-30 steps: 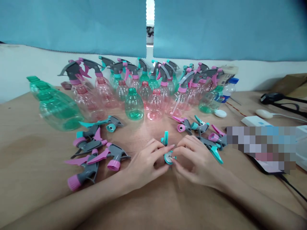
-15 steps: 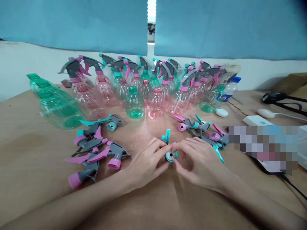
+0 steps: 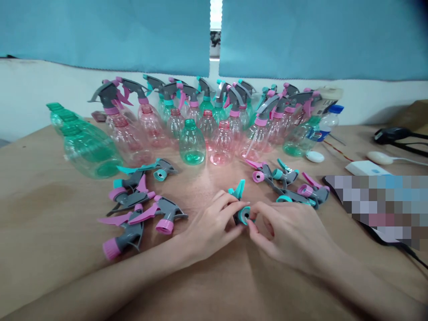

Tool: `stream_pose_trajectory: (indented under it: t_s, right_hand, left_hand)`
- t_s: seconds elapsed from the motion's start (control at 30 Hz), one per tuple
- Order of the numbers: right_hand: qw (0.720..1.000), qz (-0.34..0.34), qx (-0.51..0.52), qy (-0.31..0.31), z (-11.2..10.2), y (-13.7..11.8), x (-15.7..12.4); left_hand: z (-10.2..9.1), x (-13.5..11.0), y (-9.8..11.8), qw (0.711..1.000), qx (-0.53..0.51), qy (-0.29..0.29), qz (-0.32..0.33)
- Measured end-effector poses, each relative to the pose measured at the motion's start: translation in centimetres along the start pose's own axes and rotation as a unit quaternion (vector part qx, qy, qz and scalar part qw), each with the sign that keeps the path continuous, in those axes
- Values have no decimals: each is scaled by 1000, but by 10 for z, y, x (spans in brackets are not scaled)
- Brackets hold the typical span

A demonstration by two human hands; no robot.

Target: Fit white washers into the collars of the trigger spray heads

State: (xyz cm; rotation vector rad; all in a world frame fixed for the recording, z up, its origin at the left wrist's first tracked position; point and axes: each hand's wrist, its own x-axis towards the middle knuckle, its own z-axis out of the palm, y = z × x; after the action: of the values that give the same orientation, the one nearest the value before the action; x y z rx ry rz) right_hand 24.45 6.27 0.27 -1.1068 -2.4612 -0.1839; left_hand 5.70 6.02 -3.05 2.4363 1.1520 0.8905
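My left hand [image 3: 214, 226] and right hand [image 3: 290, 228] pinch a grey plastic spray head [image 3: 238, 190] at its round turquoise collar [image 3: 242, 215], well inside the brown wooden table's [image 3: 207, 285] far edge; likely light, stiff: grip there.

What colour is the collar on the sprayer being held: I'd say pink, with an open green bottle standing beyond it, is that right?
Not pink: the collar on the held sprayer is teal, as the head view shows. An open green bottle does stand beyond it.
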Motion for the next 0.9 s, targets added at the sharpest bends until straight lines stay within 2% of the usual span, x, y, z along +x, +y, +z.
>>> stream_pose_trajectory:
  t_s: [0.27, 0.47, 0.73, 0.9]
  right_hand:
    - [993, -17, 118, 15, 8, 3, -4]
    - [991, -37, 125, 33, 5, 2, -5]
    - [996, 0, 86, 25, 3, 6, -4]
    - [995, -6, 98, 8, 0, 7, -2]
  left_hand:
    - [-3, 0, 0, 1000, -10, -10, 6]
    - [-3, 0, -1, 1000, -9, -7, 20]
    - [-2, 0, -1, 999, 9, -6, 40]
    - [-3, 0, -1, 999, 14, -10, 29]
